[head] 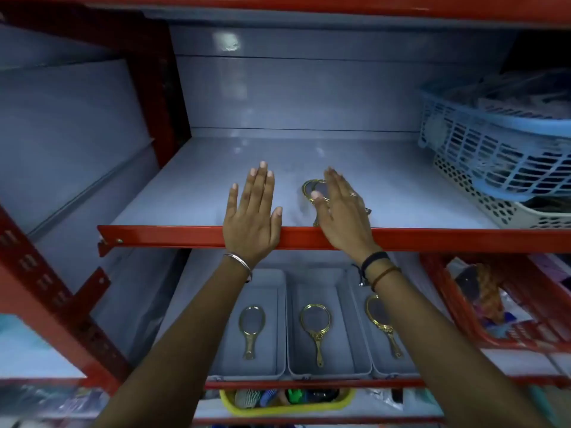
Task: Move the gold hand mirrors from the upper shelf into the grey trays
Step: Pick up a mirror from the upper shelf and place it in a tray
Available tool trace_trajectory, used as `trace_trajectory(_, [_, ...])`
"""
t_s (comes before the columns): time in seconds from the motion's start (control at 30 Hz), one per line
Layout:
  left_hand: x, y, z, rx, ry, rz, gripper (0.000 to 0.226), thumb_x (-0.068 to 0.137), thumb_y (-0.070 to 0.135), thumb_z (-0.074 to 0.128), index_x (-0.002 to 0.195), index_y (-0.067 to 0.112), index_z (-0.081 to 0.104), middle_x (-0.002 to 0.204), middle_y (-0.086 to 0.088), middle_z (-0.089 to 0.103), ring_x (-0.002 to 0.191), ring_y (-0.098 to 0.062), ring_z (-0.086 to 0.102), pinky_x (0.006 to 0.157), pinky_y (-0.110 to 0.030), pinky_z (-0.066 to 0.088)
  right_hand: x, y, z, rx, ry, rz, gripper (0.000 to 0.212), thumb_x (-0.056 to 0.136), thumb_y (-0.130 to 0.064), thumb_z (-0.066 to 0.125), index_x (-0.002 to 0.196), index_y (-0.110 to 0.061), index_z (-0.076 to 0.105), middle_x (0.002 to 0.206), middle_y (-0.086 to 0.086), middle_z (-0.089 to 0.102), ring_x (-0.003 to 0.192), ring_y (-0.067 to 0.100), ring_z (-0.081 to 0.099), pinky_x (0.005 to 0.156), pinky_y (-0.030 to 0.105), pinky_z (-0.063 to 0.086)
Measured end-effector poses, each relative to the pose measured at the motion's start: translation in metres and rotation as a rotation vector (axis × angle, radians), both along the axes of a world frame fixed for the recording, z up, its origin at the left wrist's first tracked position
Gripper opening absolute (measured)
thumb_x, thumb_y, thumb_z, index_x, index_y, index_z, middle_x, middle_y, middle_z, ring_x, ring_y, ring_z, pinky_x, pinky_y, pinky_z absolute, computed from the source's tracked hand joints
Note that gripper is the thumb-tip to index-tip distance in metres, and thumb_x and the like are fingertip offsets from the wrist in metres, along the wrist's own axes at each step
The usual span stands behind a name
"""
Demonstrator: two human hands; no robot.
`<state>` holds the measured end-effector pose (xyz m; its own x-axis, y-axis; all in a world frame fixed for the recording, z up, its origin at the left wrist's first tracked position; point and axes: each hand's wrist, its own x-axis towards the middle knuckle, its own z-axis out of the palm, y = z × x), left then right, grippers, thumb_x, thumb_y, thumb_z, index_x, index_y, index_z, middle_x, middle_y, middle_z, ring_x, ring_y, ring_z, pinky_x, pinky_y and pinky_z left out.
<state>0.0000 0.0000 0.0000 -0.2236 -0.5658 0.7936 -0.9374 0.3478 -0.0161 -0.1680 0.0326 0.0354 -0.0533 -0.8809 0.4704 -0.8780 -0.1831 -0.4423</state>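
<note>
On the upper shelf (pixel 185 193) lies one gold hand mirror (pixel 310 189), its round head showing past my right hand (pixel 343 211). That hand hovers over the mirror with fingers straight and spread, thumb by the rim; no grip is visible. A small dark bit pokes out at the hand's right side. My left hand (pixel 251 211) rests flat and open on the shelf's red front edge, left of the mirror. On the shelf below, three grey trays stand side by side: left tray (pixel 265 279), middle tray (pixel 309 285), right tray (pixel 355 291). Each holds one gold mirror (pixel 251 329) (pixel 315 330) (pixel 381 322).
A blue mesh basket (pixel 494 143) sits on a white basket (pixel 494 208) at the upper shelf's right end. A red basket (pixel 457 307) of goods stands right of the trays. A yellow basket (pixel 287 404) sits one shelf lower. Red uprights (pixel 154 88) frame the left side.
</note>
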Motion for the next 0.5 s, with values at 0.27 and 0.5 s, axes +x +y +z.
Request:
trace_trajectory(0.27, [0.001, -0.003, -0.002, -0.016, 0.004, 0.038, 0.063, 0.089, 0.034, 0.031, 0.146, 0.009, 0.022, 0.153, -0.010, 0.033, 0.142, -0.018, 0.018, 0.118, -0.032, -0.002, -0.038, -0.031, 0.017, 0.505, 0.205, -0.462, 0.036, 0.090, -0.022, 0.048, 0.122, -0.004, 0.053, 0.135, 0.019, 0.043, 0.128, 0.035, 0.036, 0.105, 0.044, 0.032])
trace_trajectory(0.5, [0.001, -0.002, 0.000, 0.027, -0.007, 0.046, 0.063, 0.089, 0.034, 0.032, 0.146, 0.008, 0.024, 0.154, -0.010, 0.031, 0.143, -0.019, 0.017, 0.119, -0.032, -0.003, -0.048, -0.038, 0.020, 0.440, -0.033, -0.407, 0.012, 0.078, -0.017, 0.068, 0.077, -0.007, 0.061, 0.091, 0.014, 0.065, 0.088, 0.030, 0.058, 0.079, 0.034, 0.046])
